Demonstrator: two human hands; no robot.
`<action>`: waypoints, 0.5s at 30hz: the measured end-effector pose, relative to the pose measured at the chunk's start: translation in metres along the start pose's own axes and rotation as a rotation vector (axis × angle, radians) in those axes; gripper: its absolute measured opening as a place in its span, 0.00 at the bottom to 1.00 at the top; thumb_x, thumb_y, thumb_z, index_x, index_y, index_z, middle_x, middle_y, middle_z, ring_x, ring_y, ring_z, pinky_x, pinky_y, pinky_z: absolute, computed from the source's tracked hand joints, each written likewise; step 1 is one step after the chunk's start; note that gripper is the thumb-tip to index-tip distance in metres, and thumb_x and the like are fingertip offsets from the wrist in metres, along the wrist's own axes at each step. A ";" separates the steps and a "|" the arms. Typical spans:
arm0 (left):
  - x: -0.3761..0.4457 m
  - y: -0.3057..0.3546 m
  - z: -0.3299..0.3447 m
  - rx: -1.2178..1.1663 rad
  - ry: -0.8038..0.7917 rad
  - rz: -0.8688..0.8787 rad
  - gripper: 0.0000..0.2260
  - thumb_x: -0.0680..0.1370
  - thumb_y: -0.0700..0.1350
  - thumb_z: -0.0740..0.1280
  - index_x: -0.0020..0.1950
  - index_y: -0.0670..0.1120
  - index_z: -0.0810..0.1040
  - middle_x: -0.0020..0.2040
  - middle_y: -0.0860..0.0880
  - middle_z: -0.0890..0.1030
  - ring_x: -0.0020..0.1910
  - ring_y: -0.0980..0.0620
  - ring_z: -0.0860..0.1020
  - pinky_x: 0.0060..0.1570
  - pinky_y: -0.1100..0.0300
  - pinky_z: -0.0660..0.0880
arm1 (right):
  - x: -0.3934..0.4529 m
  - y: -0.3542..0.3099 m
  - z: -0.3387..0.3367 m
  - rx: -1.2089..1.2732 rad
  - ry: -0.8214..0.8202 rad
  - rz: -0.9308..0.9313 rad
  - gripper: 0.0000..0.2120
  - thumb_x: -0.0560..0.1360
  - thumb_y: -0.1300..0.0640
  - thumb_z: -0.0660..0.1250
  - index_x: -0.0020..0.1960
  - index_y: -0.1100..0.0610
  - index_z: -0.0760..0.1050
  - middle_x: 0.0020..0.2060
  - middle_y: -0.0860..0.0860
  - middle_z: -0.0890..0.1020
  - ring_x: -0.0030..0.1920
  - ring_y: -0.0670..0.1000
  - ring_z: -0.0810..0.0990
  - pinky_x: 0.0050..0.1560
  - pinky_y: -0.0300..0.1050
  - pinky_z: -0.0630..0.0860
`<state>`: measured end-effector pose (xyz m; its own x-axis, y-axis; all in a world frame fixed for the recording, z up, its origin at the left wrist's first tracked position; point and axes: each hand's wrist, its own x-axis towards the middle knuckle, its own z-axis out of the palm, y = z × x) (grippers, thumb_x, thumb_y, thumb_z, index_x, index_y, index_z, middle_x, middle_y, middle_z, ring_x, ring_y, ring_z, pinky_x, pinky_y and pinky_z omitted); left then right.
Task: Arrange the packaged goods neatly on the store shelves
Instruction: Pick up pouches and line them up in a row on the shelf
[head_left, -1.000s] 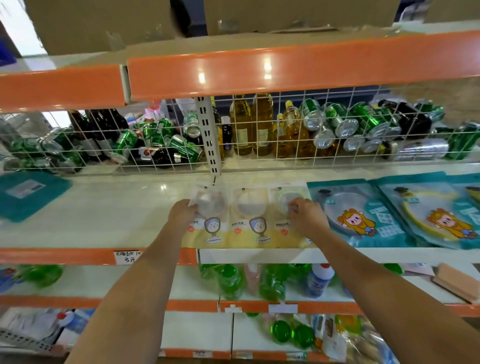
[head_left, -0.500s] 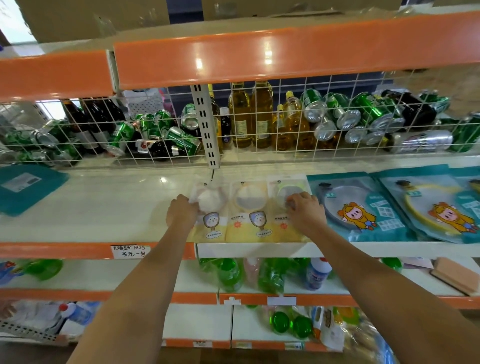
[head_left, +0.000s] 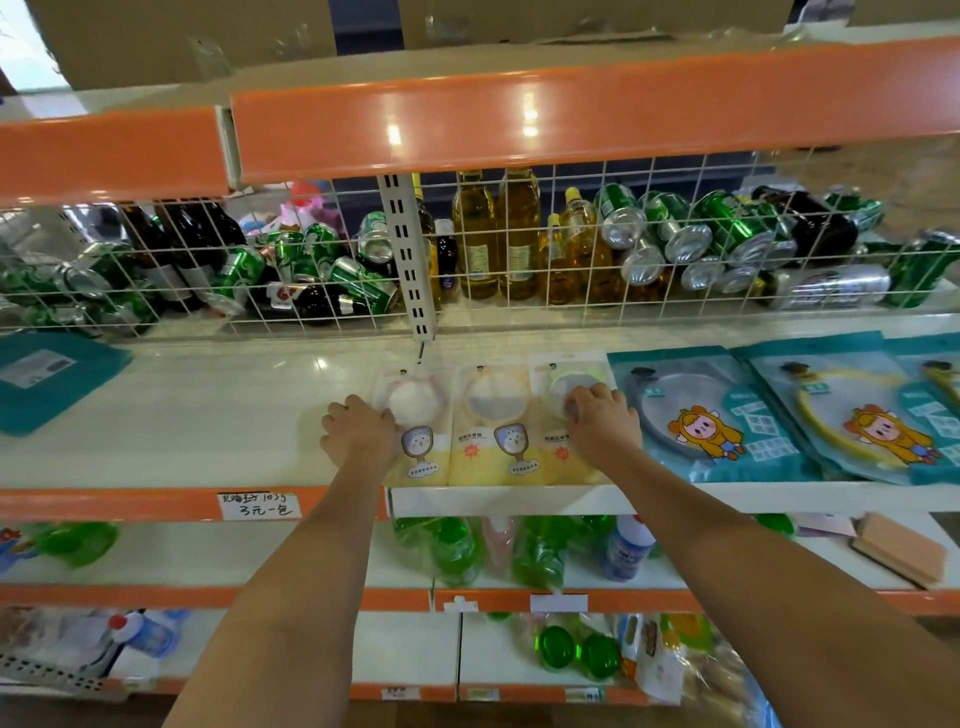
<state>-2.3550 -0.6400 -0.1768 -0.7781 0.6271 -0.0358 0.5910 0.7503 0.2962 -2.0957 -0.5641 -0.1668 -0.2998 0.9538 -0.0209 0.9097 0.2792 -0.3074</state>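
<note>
**Yellow packets nearly squared**

Three yellow packets (head_left: 493, 426) lie side by side at the shelf (head_left: 208, 415) front. The left hand (head_left: 358, 431) and right hand (head_left: 602, 421) press their outer edges with curled fingers; whether either pinches, I cannot tell. Right of them, teal packets (head_left: 727, 415) overlap, likely unfinished.
</note>
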 end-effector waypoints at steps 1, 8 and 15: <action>-0.001 0.001 -0.003 0.021 -0.010 0.001 0.20 0.81 0.52 0.58 0.67 0.39 0.65 0.65 0.39 0.67 0.64 0.41 0.67 0.59 0.49 0.68 | 0.000 -0.002 -0.003 -0.006 -0.014 0.005 0.15 0.79 0.59 0.54 0.65 0.56 0.68 0.64 0.55 0.70 0.63 0.57 0.67 0.61 0.52 0.66; -0.015 -0.001 -0.022 0.047 -0.136 0.056 0.23 0.78 0.55 0.62 0.68 0.42 0.66 0.66 0.41 0.67 0.66 0.42 0.66 0.62 0.49 0.66 | 0.010 -0.027 -0.024 -0.035 -0.188 0.001 0.21 0.77 0.57 0.58 0.69 0.57 0.67 0.66 0.58 0.70 0.65 0.59 0.68 0.65 0.52 0.68; -0.040 -0.012 -0.053 0.161 -0.119 0.270 0.23 0.78 0.58 0.62 0.71 0.53 0.67 0.69 0.49 0.67 0.67 0.46 0.65 0.63 0.48 0.65 | 0.010 -0.084 -0.022 -0.051 -0.123 -0.265 0.19 0.78 0.56 0.58 0.69 0.55 0.64 0.65 0.55 0.68 0.66 0.57 0.66 0.63 0.51 0.66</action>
<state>-2.3423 -0.6849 -0.1280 -0.5644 0.8206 -0.0904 0.8058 0.5714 0.1559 -2.1687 -0.5759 -0.1206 -0.5587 0.8270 -0.0627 0.8073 0.5250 -0.2694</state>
